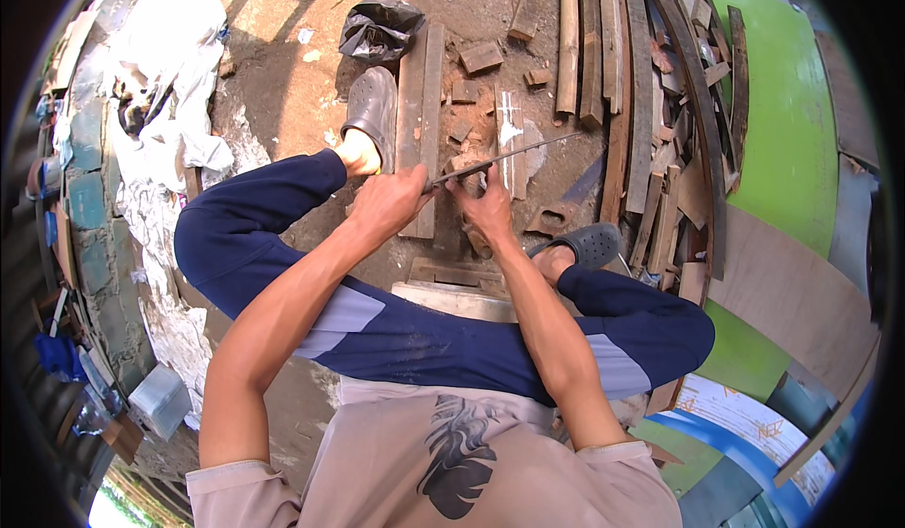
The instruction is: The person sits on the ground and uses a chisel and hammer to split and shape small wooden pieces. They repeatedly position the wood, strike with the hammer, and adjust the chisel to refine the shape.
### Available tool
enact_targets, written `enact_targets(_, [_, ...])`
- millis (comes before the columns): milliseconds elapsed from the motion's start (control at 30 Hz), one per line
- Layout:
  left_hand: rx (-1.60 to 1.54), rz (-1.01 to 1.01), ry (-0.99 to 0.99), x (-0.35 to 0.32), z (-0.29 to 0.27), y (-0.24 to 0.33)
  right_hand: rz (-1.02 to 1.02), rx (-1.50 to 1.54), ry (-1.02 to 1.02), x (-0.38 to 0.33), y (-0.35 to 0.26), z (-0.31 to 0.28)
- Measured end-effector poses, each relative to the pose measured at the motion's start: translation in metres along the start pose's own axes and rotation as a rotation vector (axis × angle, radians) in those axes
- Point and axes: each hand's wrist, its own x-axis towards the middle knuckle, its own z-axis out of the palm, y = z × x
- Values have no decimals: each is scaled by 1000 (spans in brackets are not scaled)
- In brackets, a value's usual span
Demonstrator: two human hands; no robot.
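Left hand: grip closed around the near end of a slim dark tool. Right hand: fingers at the tool's shank; whether this grip clamps or only steadies it cannot be told.

Tool position: raised between the feet, its free end pointing away to the right, across the view of a marked plank (whether it touches the plank is unclear).

Progress, as judged: work is under way, not finished. Done: the tool is in hand, and short wood blocks lie cut on the ground. Left: long timbers remain whole at the right; a handsaw lies unheld near the right foot.
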Motion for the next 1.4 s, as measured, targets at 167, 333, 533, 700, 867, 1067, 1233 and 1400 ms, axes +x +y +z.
enact_targets(167, [25,18,-8,3,7,-6,385,-256,-93,-3,67,-11])
enact_targets(333, [11,-16,-15,0,10,-13,916,-199,-628,-2,71,-14])
enact_targets(533, [41,-6,-67,8,-4,-5,719,-369,-918,-14,125,28])
enact_targets(700, [31,-47,-108,7,-6,-5,448,-536,-870,-29,81,-29])
enact_targets(867, [33,-46,-97,11,-7,1,304,-578,-752,-43,-39,-135])
enact_targets(1067, [26,-53,-89,10,-8,4,-130,-271,-255,-95,-133,-207])
enact_targets(1233, [29,-53,-76,12,-8,8,-169,181,1,-98,-110,-158])
enact_targets(1400, [46,-78,-72,12,-4,0,-78,-30,10,-76,-93,-122])
